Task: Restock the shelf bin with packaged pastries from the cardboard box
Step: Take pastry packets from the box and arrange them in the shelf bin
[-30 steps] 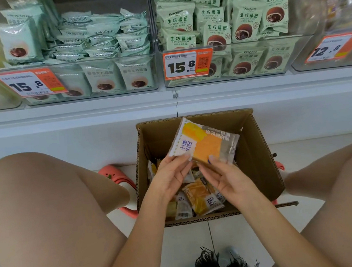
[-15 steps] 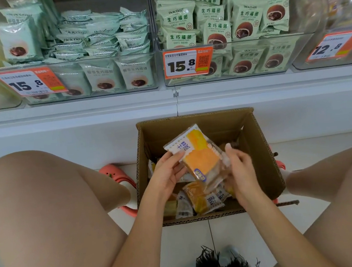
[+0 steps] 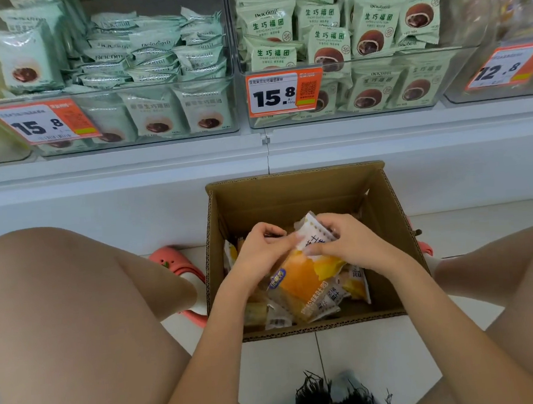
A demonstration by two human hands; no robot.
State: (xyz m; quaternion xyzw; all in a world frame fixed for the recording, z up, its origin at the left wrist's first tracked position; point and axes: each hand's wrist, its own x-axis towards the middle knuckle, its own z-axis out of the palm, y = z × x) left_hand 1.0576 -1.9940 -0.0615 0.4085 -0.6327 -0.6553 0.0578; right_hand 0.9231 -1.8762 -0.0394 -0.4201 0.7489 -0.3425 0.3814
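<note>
Squatting on the floor with the box between my knees, right up against the base of the shelf. Both hands are down inside it. My left hand and right hand each have a curled grip pinching the white top end of one pastry, an orange-and-yellow pack tilted over the pile. Under it are more packs lying loose on the box bottom, can't tell how many. Up on the shelf there's a clear bin stuffed with green packs, price tag reading 15.8 on its front, and a second bin just beside it on the left, also green packs. A pink shoe sits beside the box.
</note>
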